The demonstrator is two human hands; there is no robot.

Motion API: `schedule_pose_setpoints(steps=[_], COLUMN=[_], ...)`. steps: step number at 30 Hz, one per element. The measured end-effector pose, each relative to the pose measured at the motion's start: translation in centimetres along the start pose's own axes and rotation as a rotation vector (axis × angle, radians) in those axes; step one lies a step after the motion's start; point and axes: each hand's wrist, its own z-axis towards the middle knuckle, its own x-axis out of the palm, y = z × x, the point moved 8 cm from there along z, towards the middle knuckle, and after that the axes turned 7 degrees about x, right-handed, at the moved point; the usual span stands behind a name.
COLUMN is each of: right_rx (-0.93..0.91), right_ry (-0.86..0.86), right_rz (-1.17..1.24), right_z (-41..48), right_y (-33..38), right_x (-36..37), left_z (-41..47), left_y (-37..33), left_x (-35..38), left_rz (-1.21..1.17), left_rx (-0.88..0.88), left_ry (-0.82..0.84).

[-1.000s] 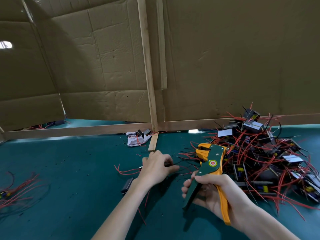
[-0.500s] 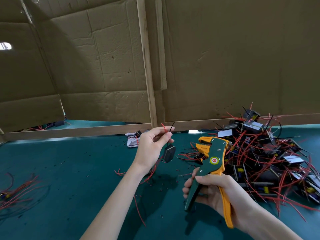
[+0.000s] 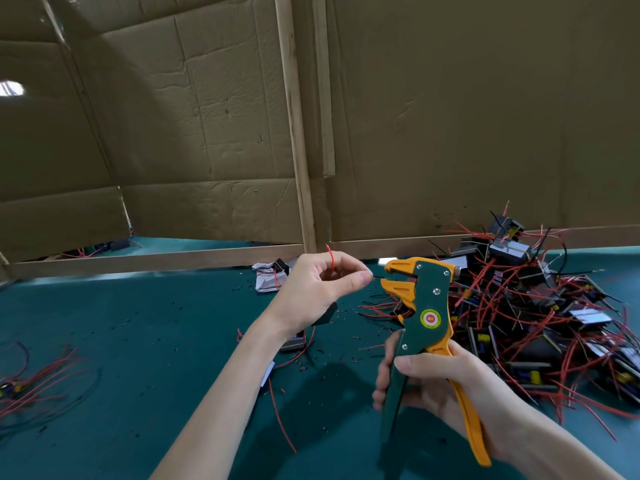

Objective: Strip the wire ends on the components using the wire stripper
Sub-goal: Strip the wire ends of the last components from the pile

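Moved up, my wire stripper meets the black wire; left hand pinches that wire, right hand grips the handles; component hangs under my left hand, near the pile

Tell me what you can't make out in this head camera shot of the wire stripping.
Head view:
The dark component under the left hand, mostly hidden by that hand.
The black wire it pinches, too thin to tell whether it reaches the wire stripper.
The component pile, cut off by the right edge.
The red wires far left, blurred.
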Motion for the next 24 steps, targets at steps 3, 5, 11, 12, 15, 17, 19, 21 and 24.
schedule_pose_setpoints(steps=[3, 5, 11, 12, 15, 17, 19, 21, 24], right_rx=[0.003, 0.0, 0.036, 0.042, 0.078, 0.116, 0.044, -0.038, -0.083], right_ry=[0.011, 0.013, -0.017, -0.052, -0.224, -0.316, -0.311, -0.226, -0.191], right_rz=[-0.013, -0.014, -0.06, -0.062, -0.094, -0.092, -0.007, 0.131, 0.169], right_z=[-0.1, -0.2, -0.6, -0.8, -0.7, -0.6, -0.7, -0.8, -0.4], right_y=[0.2, 0.3, 0.4, 0.3, 0.0, -0.4, 0.1, 0.8, 1.2], right_x=[0.2, 0.3, 0.6, 0.5, -0.8, -1.6, -1.6, -1.0, -1.5], left_z=[0.0, 0.0, 0.0, -0.1, -0.3, -0.6, -1.0, -1.0, -0.6], left_y=[0.2, 0.2, 0.0, 0.0, 0.4, 1.5, 2.1, 2.2, 2.2], left_x=[0.1, 0.2, 0.6, 0.6, 0.7, 1.2, 2.4, 2.9, 1.9], left_rz=[0.002, 0.009, -0.001, -0.016, -0.034, -0.076, -0.147, -0.129, -0.021], left_rx=[-0.01, -0.009, -0.006, -0.01, -0.047, -0.125, -0.17, -0.164, -0.123], left_ry=[0.007, 0.024, 0.077, 0.085, 0.111, 0.135, 0.168, 0.148, 0.061])
